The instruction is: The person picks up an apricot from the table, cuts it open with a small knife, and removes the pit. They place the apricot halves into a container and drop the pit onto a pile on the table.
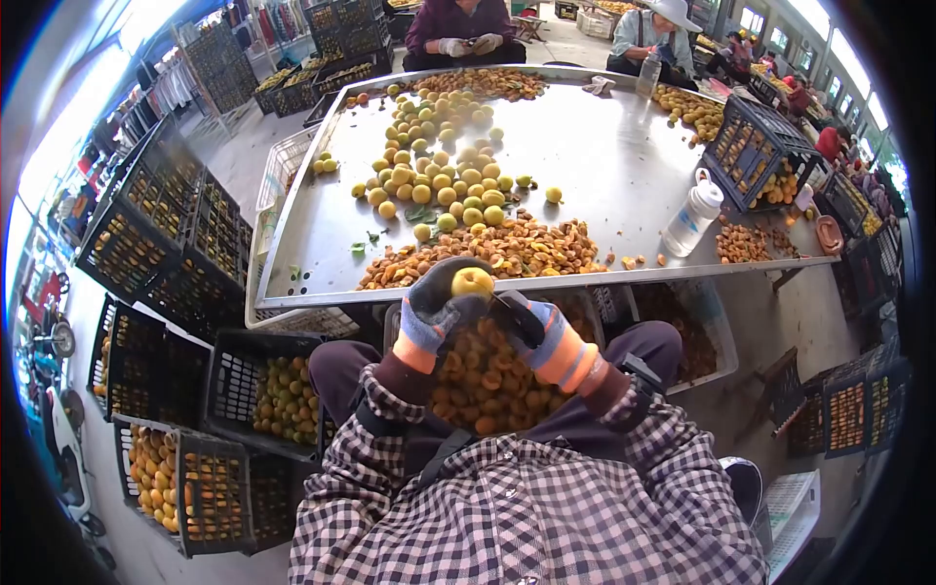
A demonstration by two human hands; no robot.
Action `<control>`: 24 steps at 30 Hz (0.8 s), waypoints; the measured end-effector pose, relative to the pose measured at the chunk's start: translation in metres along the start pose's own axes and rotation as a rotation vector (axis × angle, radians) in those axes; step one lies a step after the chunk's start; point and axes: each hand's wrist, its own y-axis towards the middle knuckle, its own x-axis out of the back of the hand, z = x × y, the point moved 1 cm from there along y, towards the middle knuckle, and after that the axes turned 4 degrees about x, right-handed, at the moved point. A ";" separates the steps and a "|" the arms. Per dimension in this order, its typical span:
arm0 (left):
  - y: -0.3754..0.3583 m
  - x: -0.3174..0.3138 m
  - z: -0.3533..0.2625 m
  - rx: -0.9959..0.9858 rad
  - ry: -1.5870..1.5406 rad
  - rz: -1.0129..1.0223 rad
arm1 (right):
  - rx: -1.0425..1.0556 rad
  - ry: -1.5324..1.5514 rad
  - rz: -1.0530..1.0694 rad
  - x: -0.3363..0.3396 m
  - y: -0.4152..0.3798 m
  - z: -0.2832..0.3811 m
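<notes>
My left hand [436, 307], in a dark glove with a blue and orange cuff, holds a yellow-green apricot [473, 282] up at the near edge of the metal table [624, 166]. My right hand [531, 327], gloved the same way, sits just right of the fruit and grips a small dark tool whose shape I cannot make out. Below both hands a crate [485, 385] on my lap is full of halved orange apricots. A heap of whole apricots [439, 175] lies on the table beyond, with a pile of pits and halves [487, 252] in front of it.
A white plastic bottle [693, 216] stands at the table's right. Black crates [166, 244] of fruit are stacked to my left and a dark crate [756, 151] rests on the table's right side. Other people [463, 29] sit working at the far edge.
</notes>
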 end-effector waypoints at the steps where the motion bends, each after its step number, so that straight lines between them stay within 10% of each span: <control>1: -0.002 -0.005 0.005 0.018 -0.106 -0.047 | 0.001 -0.004 -0.007 -0.002 -0.001 0.002; 17: 0.009 -0.005 -0.014 0.104 0.092 0.257 | -0.027 0.005 0.044 0.010 -0.018 0.017; 24: -0.014 -0.051 0.021 0.216 -0.573 -0.054 | 0.032 0.085 -0.158 -0.019 -0.017 0.003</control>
